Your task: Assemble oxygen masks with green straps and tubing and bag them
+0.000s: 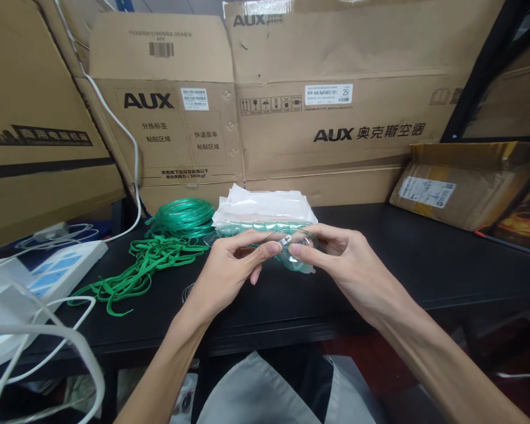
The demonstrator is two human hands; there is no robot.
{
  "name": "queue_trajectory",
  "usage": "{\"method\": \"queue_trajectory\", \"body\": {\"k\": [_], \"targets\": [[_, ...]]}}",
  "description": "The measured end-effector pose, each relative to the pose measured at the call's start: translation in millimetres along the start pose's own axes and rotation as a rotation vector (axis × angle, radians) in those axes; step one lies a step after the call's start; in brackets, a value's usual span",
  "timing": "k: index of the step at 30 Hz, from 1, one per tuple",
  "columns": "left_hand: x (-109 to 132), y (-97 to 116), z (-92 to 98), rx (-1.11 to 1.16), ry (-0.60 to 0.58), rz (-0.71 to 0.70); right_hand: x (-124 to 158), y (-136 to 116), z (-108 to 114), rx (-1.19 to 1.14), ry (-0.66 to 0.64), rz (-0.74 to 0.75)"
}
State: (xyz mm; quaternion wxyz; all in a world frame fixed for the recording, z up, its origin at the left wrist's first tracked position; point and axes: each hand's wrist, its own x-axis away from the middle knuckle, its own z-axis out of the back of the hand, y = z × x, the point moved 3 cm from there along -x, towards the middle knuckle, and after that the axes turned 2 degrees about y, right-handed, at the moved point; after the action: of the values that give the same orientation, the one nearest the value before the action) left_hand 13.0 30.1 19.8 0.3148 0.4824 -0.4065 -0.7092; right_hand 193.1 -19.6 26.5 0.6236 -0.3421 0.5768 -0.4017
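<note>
Mostly hidden by fingers, the clear green-tinted plastic mask (307,263) sits between both hands; left hand (232,265) and right hand (335,256) pinch it at its small metal strip (285,240), fingertips nearly touching.

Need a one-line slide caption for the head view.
Left hand and right hand pinch a clear green-tinted mask over a black table, green straps and coiled tubing to the left.
</note>
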Motion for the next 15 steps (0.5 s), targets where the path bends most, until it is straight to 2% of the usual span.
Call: {"method": "queue_trajectory", "body": {"k": [8, 15], "targets": [[-0.1, 2.2, 0.0, 0.040, -0.012, -0.006, -0.6, -0.3, -0.6, -0.048, -0.067, -0.011], [1.1, 4.1, -1.1, 0.049, 0.009, -0.003, -0.1, -1.6, 1.3, -0.042, -0.068, -0.014]]}}
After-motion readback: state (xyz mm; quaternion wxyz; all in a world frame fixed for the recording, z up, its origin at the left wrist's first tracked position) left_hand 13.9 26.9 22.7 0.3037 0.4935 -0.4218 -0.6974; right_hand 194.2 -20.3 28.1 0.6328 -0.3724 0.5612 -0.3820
